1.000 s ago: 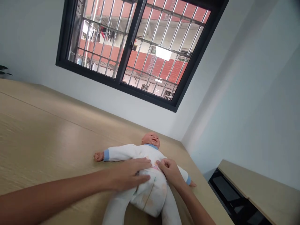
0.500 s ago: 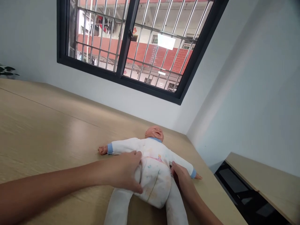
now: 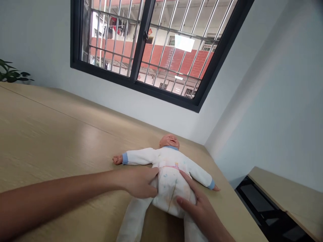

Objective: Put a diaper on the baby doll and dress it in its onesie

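A baby doll (image 3: 173,157) lies on its back on the table, arms spread, in a white suit with blue cuffs and collar. Round its hips is a white diaper (image 3: 166,188) with a pink line at the waist and a dark line down the front. My left hand (image 3: 141,181) grips the diaper's left side, with thumb and forefinger at its edge. On the opposite side my right hand (image 3: 196,201) holds the diaper, its thumb on the front and its fingers along the waist. The doll's right-side leg is partly hidden by my right hand.
The light wooden table (image 3: 63,134) stretches to the left and meets the wall (image 3: 141,114) behind the doll. A barred window (image 3: 136,80) is above. At the right stands a lower wooden surface (image 3: 290,188) with black panels. A plant (image 3: 12,74) shows at the far left.
My right hand has moved from the diaper's side onto its front, thumb and fingers now spread over it. My left hand stays at the left side. The view has shifted slightly.
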A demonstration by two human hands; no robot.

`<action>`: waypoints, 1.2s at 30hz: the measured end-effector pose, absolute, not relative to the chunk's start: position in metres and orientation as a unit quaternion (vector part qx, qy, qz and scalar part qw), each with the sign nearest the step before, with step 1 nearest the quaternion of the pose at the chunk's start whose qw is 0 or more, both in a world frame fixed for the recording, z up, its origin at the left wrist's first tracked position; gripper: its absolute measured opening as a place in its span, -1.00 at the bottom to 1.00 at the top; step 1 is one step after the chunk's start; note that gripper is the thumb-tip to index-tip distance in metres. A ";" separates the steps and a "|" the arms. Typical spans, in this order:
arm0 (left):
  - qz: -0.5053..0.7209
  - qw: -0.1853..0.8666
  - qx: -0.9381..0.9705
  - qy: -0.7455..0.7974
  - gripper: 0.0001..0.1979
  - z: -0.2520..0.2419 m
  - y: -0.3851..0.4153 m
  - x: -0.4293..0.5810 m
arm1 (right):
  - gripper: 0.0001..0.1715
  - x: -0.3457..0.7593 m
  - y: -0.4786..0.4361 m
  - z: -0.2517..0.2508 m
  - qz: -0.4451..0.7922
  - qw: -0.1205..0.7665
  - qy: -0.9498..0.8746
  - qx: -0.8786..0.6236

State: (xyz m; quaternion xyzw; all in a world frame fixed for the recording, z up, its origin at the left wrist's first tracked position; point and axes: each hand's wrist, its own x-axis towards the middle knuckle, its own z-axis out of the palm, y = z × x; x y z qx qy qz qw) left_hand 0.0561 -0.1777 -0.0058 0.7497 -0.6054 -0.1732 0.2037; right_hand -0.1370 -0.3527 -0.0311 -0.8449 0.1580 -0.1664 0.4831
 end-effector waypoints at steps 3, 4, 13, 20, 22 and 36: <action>-0.112 0.218 0.760 -0.602 -0.79 0.003 -0.177 0.058 | -0.11 -0.138 -0.358 -0.027 -0.125 0.424 0.186 -0.877; -0.060 0.235 0.759 -0.604 -0.78 0.005 -0.179 0.058 | -0.12 -0.137 -0.359 -0.026 -0.117 0.406 0.198 -0.884; -0.045 0.233 0.654 -0.719 -0.40 -0.009 -0.191 0.046 | -0.19 -0.127 -0.342 0.009 -0.072 0.221 0.196 -0.953; -0.108 0.226 0.668 -0.701 -0.16 -0.032 -0.188 0.058 | -0.23 -0.108 -0.315 0.025 -0.014 0.092 0.200 -0.975; -0.117 0.224 0.660 -0.708 -0.10 -0.034 -0.188 0.067 | -0.26 -0.103 -0.308 0.025 0.020 0.040 0.223 -0.974; -0.131 0.148 0.653 -0.732 0.04 -0.016 -0.180 0.082 | 0.18 -0.123 -0.340 0.051 0.098 0.081 0.184 -0.975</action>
